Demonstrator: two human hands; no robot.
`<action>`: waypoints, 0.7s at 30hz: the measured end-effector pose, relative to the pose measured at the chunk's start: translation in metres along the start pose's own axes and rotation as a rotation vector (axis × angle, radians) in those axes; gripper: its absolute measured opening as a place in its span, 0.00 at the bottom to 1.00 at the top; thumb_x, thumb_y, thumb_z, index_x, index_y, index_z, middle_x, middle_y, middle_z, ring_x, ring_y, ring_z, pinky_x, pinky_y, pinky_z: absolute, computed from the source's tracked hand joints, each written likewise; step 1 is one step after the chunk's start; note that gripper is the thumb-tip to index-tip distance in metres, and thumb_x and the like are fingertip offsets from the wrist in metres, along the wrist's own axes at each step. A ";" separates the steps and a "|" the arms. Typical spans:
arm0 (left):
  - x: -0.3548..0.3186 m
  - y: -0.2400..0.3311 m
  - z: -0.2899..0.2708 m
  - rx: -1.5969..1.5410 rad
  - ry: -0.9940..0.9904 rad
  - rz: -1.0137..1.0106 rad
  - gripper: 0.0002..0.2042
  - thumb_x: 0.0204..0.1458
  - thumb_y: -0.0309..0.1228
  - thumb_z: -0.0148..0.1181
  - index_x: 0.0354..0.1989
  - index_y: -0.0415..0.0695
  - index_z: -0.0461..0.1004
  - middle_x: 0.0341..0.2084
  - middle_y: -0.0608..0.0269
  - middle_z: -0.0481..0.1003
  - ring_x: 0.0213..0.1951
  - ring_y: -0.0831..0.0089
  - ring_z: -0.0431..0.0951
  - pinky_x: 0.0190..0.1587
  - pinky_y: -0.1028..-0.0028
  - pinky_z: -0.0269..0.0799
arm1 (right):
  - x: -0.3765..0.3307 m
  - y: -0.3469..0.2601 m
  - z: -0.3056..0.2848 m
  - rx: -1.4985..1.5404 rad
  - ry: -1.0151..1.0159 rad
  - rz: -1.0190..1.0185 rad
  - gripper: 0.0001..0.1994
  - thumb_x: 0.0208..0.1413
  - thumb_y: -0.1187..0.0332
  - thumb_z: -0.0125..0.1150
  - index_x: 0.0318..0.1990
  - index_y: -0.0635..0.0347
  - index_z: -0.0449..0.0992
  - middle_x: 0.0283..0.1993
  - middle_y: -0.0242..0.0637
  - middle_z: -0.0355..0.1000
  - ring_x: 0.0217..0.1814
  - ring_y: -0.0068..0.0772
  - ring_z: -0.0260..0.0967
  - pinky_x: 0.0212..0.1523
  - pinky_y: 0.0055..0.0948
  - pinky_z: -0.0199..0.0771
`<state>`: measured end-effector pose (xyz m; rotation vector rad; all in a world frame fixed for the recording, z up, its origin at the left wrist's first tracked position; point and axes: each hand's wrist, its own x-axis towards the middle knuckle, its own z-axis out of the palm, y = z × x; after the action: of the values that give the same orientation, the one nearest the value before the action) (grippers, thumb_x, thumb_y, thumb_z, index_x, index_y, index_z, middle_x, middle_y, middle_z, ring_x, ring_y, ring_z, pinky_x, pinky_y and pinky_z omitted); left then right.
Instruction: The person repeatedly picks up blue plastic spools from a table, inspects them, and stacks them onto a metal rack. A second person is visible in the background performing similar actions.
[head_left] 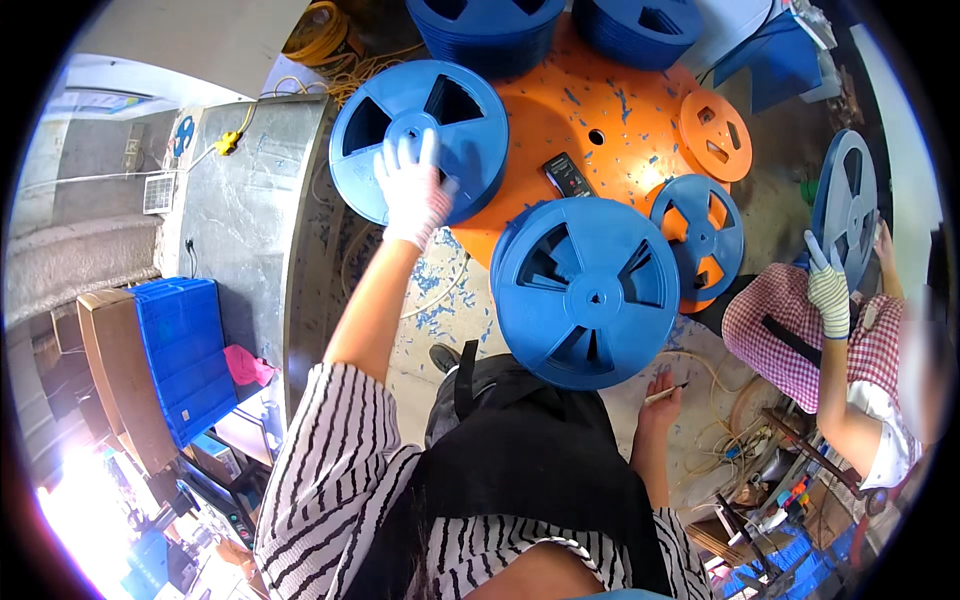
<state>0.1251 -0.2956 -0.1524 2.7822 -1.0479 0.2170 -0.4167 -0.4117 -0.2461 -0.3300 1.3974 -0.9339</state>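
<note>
My left hand (412,190), in a white knit glove, lies with fingers spread over the top of a stack of blue plastic reels (465,125) at the table's left edge. A second stack of blue reels (590,335) stands right in front of me, at the near side. Beside its lower right edge, my bare right hand (657,405) is closed on a slim knife-like tool (665,393) with a pale handle and dark tip. The exact kind of tool is too small to make out.
Blue shavings litter the orange round table (545,110), which also bears a black handheld device (568,176), an orange reel (715,137) and a smaller blue reel (700,230). More blue stacks (490,35) stand behind. At right a co-worker's gloved hand (828,290) holds another reel (848,200).
</note>
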 end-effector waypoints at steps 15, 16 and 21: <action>0.050 -0.070 0.008 -0.120 -0.329 -0.225 0.46 0.36 0.41 0.74 0.68 0.59 0.55 0.45 0.48 0.71 0.47 0.53 0.73 0.51 0.63 0.71 | -0.008 -0.021 -0.009 -0.017 0.096 -0.193 0.25 0.67 0.54 0.35 0.61 0.67 0.59 0.65 0.45 0.59 0.69 0.40 0.54 0.69 0.39 0.49; 0.040 -0.078 0.000 -0.225 -0.306 -0.250 0.47 0.35 0.40 0.74 0.67 0.58 0.55 0.44 0.48 0.71 0.46 0.53 0.73 0.51 0.63 0.71 | -0.012 -0.030 -0.003 -0.136 0.086 -0.268 0.24 0.67 0.55 0.35 0.58 0.67 0.61 0.64 0.46 0.61 0.67 0.41 0.56 0.68 0.39 0.52; -0.041 -0.072 -0.061 -1.289 -0.096 -0.169 0.46 0.41 0.31 0.72 0.69 0.41 0.49 0.54 0.48 0.68 0.56 0.62 0.69 0.56 0.67 0.67 | -0.128 -0.055 0.122 -0.434 -0.218 -0.849 0.13 0.67 0.64 0.40 0.46 0.67 0.65 0.48 0.49 0.72 0.52 0.39 0.70 0.54 0.36 0.69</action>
<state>0.1378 -0.2042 -0.1079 1.6663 -0.5827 -0.4617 -0.3105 -0.3928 -0.0956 -1.3870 1.2449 -1.2074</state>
